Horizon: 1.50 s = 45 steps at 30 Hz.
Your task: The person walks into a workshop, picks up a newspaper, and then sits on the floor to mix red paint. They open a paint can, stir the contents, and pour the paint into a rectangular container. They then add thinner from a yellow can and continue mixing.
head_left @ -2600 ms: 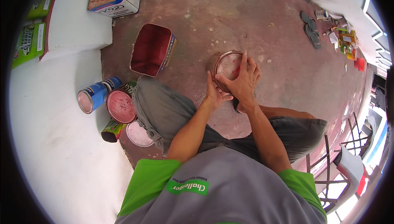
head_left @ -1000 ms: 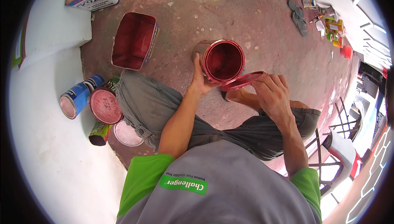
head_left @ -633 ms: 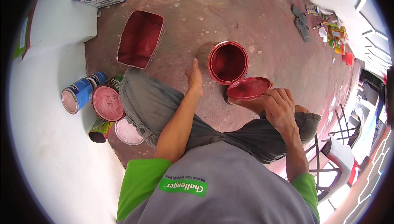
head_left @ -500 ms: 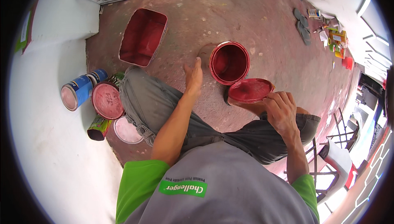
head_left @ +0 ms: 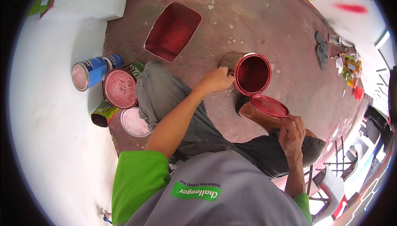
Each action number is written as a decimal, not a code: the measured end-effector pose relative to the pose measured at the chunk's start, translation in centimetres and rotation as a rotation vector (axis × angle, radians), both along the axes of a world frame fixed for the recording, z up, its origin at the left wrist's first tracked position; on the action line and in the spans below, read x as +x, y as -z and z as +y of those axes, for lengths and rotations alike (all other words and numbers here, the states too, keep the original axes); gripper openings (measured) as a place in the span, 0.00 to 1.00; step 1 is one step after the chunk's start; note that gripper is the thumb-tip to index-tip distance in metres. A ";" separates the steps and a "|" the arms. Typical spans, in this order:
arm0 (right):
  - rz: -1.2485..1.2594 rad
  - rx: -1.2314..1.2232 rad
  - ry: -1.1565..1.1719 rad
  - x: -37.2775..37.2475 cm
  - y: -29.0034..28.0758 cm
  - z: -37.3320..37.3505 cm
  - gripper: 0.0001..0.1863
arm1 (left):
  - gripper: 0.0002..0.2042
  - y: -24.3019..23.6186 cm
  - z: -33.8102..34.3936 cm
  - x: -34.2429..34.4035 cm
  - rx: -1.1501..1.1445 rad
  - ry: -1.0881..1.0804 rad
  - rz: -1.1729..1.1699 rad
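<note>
A round paint can [head_left: 253, 75], coated red inside, has its opening facing me on the floor in front of my legs. My left hand [head_left: 221, 79] is closed at the can's left side; what its fingers grip there is hard to make out. My right hand [head_left: 292, 131] pinches the edge of a round red-coated lid [head_left: 268, 105], held below and right of the opening. A rectangular open tin [head_left: 173, 29], also red inside, stands beyond my left knee.
Blue cans [head_left: 89, 73], a red-topped can [head_left: 120, 87], a green can [head_left: 103, 114] and a pale lid [head_left: 134, 120] lie along the white wall [head_left: 49, 114] at left. Grey sandals [head_left: 321, 50] and assorted containers [head_left: 351, 66] line the right side. Metal frames [head_left: 343, 159] stand near bottom right.
The can, earlier closed between both hands, is open, its lid in my right hand. My left hand let go, then closed again at the can's side. The view has shifted.
</note>
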State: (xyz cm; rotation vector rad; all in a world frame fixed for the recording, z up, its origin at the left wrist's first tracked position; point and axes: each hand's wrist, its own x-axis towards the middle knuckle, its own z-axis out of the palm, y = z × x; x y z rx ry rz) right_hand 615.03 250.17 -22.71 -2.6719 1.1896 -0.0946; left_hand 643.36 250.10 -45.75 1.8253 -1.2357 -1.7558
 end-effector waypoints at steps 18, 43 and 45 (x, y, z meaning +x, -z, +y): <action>-0.152 -0.298 0.026 6.4 -2.3 -6.7 0.12 | 0.20 -3.4 -0.6 -0.2 0.038 0.281 -0.059; -0.084 0.115 0.065 16.4 11.9 -9.1 0.12 | 0.27 1.7 0.8 -1.0 -0.083 0.313 0.019; -0.145 0.086 0.114 12.5 8.0 -8.3 0.12 | 0.28 -2.3 -0.6 -1.3 -0.016 0.331 -0.110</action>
